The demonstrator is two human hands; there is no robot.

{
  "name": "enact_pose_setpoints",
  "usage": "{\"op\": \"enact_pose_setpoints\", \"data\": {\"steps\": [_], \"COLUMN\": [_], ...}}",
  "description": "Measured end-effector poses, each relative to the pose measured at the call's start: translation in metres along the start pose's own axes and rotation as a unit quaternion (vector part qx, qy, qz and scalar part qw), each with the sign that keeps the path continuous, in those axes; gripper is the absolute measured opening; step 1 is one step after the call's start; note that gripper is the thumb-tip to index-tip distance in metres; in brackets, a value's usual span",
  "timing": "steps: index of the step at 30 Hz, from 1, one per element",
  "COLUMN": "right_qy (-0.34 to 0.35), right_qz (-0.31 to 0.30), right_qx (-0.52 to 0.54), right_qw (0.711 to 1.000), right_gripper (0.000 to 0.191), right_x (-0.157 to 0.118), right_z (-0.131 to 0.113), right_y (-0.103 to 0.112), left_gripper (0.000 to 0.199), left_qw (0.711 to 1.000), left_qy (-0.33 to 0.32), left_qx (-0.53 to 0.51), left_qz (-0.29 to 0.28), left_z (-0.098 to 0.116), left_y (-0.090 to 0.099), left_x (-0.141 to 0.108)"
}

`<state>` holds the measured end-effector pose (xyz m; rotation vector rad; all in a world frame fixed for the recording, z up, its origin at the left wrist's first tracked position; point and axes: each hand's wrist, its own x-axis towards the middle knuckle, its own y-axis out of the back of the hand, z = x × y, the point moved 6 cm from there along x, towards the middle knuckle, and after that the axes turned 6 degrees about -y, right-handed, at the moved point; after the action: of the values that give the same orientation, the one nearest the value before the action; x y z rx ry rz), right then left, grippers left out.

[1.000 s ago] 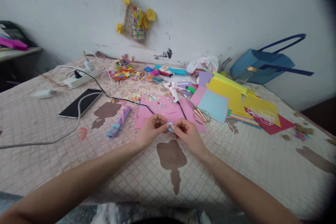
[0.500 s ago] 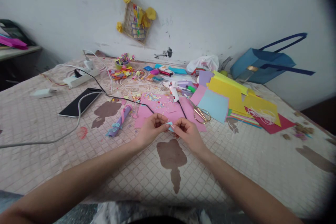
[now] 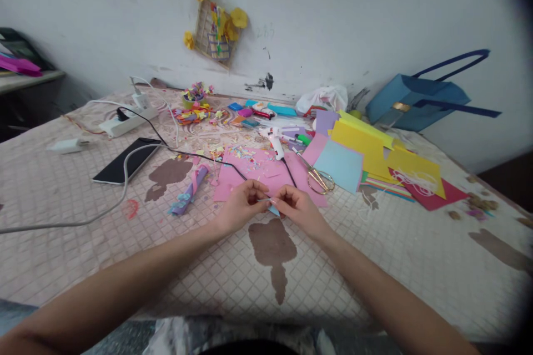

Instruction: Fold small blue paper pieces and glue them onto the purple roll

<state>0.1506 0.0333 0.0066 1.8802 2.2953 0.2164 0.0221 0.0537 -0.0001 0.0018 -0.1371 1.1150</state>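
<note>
Between my two hands is a small piece of light blue paper (image 3: pixel 273 210), mostly covered by the fingers. My left hand (image 3: pixel 245 202) pinches it from the left, thumb and fingertips together. From the other side my right hand (image 3: pixel 296 206) pinches it too, and the fingertips of both hands nearly meet. Just beyond the hands lies a pink sheet (image 3: pixel 272 169) with paper scraps on it. A white glue gun (image 3: pixel 275 143) rests on that sheet, and gold-handled scissors (image 3: pixel 318 178) lie at its right edge.
Left of the hands lies a purple paper roll (image 3: pixel 192 191) with blue trim. A black phone (image 3: pixel 125 162), a power strip (image 3: pixel 129 123) and trailing cables (image 3: pixel 95 216) are farther left. Yellow sheets (image 3: pixel 358 144), a light blue sheet (image 3: pixel 339 166) and a blue bag (image 3: pixel 416 102) stand right.
The light blue paper has turned between the fingertips; its visible part now points down toward the lower right. Both hands stay in nearly the same place.
</note>
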Motion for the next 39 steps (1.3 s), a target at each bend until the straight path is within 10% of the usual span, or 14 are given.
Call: {"op": "enact_pose_setpoints", "data": {"steps": [7,19,39], "right_qy": [0.006,0.049,0.016], "right_qz": [-0.07,-0.011,0.016], "right_qx": [-0.079,-0.038,0.027], "right_qw": [0.994,0.998,0.999], "right_gripper": [0.02,0.019,0.022], "right_x": [-0.003,-0.004,-0.003], "right_z": [-0.006,-0.013,-0.002], "right_y": [-0.001,0.004,0.005], "left_gripper": [0.025,0.028,0.041], "left_qw": [0.995,0.994,0.99], "left_qy": [-0.03,0.088,0.074], "left_qx": [0.084,-0.052,-0.119], "left_qz": [-0.036,-0.046,0.004], "left_z": [0.004,-0.01,-0.01], "left_y": [-0.005,-0.003,0.001], "left_x": [-0.004,-0.001,0.0]}}
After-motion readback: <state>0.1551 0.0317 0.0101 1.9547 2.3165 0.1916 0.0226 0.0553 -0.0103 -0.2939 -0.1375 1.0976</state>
